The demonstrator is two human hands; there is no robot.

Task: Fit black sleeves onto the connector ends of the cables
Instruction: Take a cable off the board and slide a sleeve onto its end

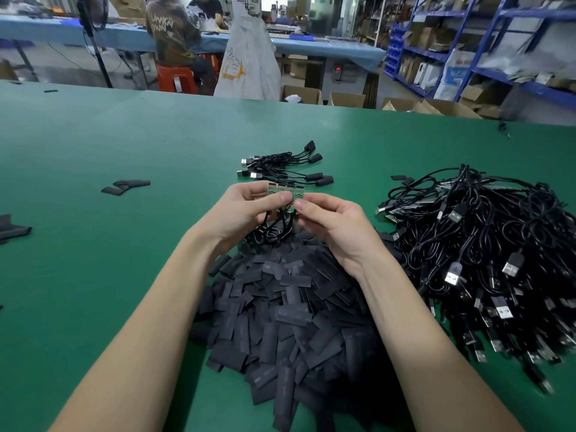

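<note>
My left hand (246,207) and my right hand (333,222) meet above the table and together pinch a row of several small green circuit-board connector ends (285,190). Their black cables (271,230) hang down between my palms. Under my forearms lies a big heap of flat black sleeves (286,319). Just beyond my hands rests a small bundle of cables (283,165) with black sleeves on their ends. A large tangle of bare cables with USB plugs (486,260) fills the right side.
The green table (109,145) carries a few loose sleeves at left (126,186) and at the left edge (12,229). Beyond the far edge stand cardboard boxes (300,95), a white sack, seated people and blue shelving (467,51).
</note>
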